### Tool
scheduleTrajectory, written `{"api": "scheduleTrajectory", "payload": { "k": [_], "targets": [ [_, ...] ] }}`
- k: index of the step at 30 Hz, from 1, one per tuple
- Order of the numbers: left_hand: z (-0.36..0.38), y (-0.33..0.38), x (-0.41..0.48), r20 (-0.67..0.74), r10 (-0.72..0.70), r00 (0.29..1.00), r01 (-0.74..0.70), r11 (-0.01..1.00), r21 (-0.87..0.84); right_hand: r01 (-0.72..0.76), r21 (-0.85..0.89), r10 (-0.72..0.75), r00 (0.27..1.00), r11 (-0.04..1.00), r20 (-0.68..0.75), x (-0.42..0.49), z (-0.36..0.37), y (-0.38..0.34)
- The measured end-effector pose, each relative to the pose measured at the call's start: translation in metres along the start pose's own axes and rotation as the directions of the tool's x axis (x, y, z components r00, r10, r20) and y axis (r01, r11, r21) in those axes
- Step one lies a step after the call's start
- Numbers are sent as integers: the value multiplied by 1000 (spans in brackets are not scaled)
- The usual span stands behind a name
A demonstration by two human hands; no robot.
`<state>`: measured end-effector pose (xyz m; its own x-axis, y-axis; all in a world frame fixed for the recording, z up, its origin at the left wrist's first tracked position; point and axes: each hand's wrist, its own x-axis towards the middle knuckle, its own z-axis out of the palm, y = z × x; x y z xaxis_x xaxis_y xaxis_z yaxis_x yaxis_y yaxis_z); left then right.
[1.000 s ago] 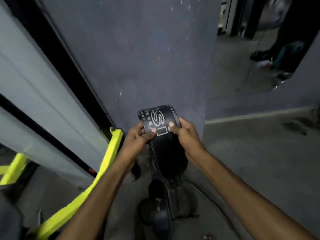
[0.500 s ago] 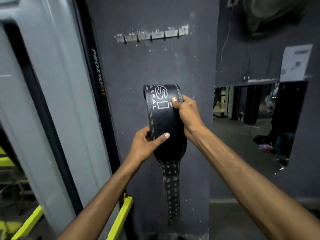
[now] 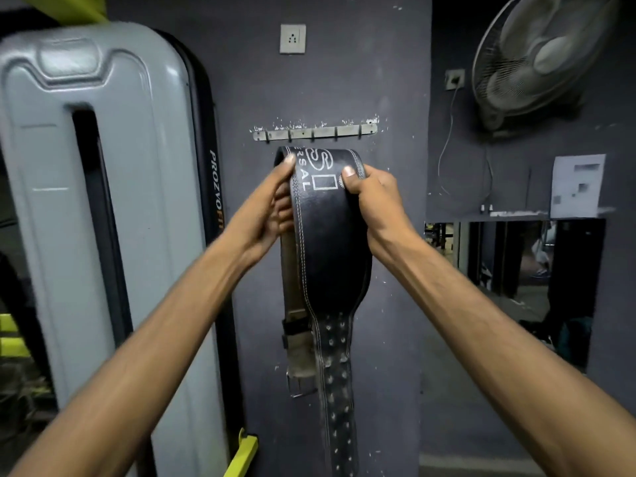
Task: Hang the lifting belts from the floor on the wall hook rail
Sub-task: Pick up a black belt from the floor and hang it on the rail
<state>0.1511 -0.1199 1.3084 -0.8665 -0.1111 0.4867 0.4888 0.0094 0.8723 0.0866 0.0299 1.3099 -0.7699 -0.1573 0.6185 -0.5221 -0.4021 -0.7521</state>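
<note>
A black leather lifting belt (image 3: 327, 242) with white stitching and lettering hangs folded over between my hands. Its punched strap and buckle end dangle down in front of the dark wall. My left hand (image 3: 272, 204) grips the belt's left edge near the fold, thumb on top. My right hand (image 3: 368, 191) grips the right edge, thumb on the front. The fold sits just below the metal hook rail (image 3: 315, 132), which carries several small hooks with nothing on them.
A grey gym machine shroud (image 3: 103, 201) stands close on the left with a yellow frame part (image 3: 242, 452) at its base. A wall socket (image 3: 292, 38) is above the rail. A wall fan (image 3: 537, 60) and a mirror (image 3: 509, 270) are on the right.
Both hands raised the belt from low near the floor up to just under the hook rail. My left hand shifted from the belt's middle up to its top left edge.
</note>
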Motion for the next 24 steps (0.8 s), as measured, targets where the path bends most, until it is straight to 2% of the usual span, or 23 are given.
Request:
{"api": "scheduleTrajectory", "payload": {
  "k": [3,6,9,11,13,15,17,19,21,24],
  "targets": [
    [8,26,11,-65,38,997,-42,997,-58,21,-28,-19,996,999,83,-5,0,-5],
    [1,22,13,-122,48,991,-60,994,-89,27,-61,-12,974,998,227,-19,-14,-3],
    [-6,13,9,-90,47,995,-54,996,-69,-8,-72,35,928,997,371,-49,-37,14],
    [-14,8,11,-56,50,997,-52,998,-37,20,-218,85,883,976,461,-69,-51,30],
    [-23,5,13,-32,63,998,-63,998,-18,67,-409,175,833,910,525,-76,-57,43],
    [-26,5,10,-9,95,995,-95,995,-7,77,-456,202,823,887,531,-69,-57,42],
    [-27,7,6,9,123,992,-123,992,6,17,-360,185,836,933,517,-53,-48,35],
    [-32,7,3,30,155,987,-156,987,29,-125,-236,224,860,964,458,-30,-35,23],
    [-38,7,-1,66,169,983,-173,983,60,-253,-150,293,868,956,401,-10,-20,11],
    [-47,1,-10,136,160,978,-175,979,108,-353,8,318,852,935,416,8,3,5]
  ]
}}
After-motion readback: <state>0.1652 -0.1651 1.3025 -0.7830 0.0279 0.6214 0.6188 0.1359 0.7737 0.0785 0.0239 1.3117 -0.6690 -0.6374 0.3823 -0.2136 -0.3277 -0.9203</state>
